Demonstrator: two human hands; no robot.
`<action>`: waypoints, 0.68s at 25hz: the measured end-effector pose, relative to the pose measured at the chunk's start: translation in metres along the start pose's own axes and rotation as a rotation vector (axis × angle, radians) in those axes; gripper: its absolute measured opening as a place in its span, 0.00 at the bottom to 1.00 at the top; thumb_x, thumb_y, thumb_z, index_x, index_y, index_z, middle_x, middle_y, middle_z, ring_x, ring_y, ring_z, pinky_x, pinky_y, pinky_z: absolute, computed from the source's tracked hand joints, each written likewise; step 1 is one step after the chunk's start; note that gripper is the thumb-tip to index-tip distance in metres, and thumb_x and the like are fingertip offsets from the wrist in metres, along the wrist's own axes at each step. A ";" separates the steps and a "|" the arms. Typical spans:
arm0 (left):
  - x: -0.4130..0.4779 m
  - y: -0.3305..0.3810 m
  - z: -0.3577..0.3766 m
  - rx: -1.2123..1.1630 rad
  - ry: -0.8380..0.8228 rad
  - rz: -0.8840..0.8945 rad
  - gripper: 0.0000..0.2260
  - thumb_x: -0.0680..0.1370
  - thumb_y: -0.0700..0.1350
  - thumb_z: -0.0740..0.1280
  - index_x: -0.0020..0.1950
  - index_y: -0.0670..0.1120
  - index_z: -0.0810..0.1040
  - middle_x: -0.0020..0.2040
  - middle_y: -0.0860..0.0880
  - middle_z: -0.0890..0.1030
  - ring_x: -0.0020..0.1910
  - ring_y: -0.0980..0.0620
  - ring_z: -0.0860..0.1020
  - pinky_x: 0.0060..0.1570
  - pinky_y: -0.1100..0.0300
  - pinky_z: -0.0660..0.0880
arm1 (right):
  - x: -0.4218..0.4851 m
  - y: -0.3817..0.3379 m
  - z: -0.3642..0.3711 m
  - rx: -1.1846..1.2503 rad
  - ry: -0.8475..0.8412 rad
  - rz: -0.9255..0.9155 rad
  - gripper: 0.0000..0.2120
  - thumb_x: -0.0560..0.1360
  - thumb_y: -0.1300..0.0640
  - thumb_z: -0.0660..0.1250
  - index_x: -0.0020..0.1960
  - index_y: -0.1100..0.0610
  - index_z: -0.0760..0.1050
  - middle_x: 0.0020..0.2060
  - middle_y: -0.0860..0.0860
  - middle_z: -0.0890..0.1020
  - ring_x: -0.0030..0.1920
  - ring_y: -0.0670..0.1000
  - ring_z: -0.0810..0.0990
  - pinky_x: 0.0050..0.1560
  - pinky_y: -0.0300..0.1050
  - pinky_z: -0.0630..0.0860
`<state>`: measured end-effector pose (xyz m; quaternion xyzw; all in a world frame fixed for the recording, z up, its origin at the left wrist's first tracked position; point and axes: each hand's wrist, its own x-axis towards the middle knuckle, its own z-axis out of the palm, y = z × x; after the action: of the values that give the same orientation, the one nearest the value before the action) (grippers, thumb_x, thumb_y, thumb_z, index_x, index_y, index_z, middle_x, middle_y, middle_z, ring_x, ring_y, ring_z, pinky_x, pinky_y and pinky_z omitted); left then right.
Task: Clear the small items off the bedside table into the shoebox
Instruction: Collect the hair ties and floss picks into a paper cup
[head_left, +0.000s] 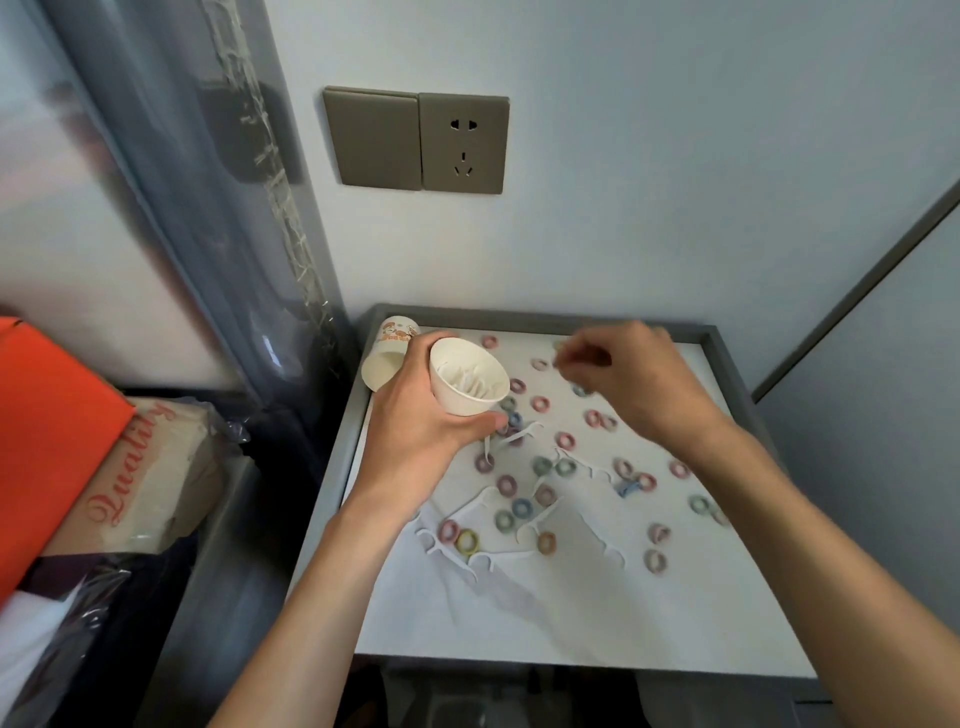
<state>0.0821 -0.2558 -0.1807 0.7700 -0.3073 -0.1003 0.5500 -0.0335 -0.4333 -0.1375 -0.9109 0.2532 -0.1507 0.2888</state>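
Observation:
My left hand (415, 421) grips a white paper cup (470, 382) tilted toward me above the left part of the bedside table (727, 364); several white floss picks lie inside it. My right hand (634, 379) hovers over the table's far middle, blurred, fingers curled together as if pinching something small that I cannot make out. Several small coloured hair ties (540, 404) and white floss picks (467, 512) lie scattered on the white cloth (519, 613). An orange box lid (52, 431) shows at the left edge.
A second paper cup (387, 353) with a cartoon print lies on its side at the table's far left corner. A wall socket plate (462, 143) is above. A plastic-wrapped package (150, 467) marked "Quality" lies left of the table beside a grey headboard.

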 end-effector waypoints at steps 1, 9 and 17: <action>0.000 -0.001 0.001 0.002 -0.004 0.004 0.33 0.59 0.46 0.83 0.59 0.59 0.73 0.51 0.58 0.80 0.52 0.56 0.78 0.47 0.68 0.74 | -0.011 0.018 0.009 -0.107 -0.046 0.111 0.05 0.73 0.58 0.72 0.43 0.49 0.82 0.37 0.46 0.84 0.39 0.47 0.81 0.43 0.40 0.79; -0.002 -0.003 0.005 0.033 0.004 -0.013 0.33 0.59 0.48 0.83 0.59 0.58 0.73 0.49 0.60 0.79 0.48 0.66 0.76 0.41 0.76 0.70 | -0.034 0.057 0.064 -0.607 -0.156 0.239 0.06 0.76 0.58 0.67 0.53 0.57 0.78 0.49 0.54 0.82 0.48 0.58 0.82 0.39 0.45 0.71; -0.001 0.001 0.007 0.052 -0.001 -0.024 0.32 0.61 0.47 0.83 0.60 0.55 0.73 0.49 0.58 0.79 0.50 0.59 0.78 0.49 0.62 0.77 | -0.055 0.046 0.035 -0.415 -0.240 0.237 0.04 0.78 0.53 0.65 0.50 0.54 0.76 0.45 0.52 0.81 0.44 0.54 0.80 0.44 0.49 0.78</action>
<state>0.0775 -0.2613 -0.1830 0.7875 -0.3008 -0.0995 0.5286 -0.0819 -0.4199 -0.1997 -0.9260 0.3476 0.0483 0.1394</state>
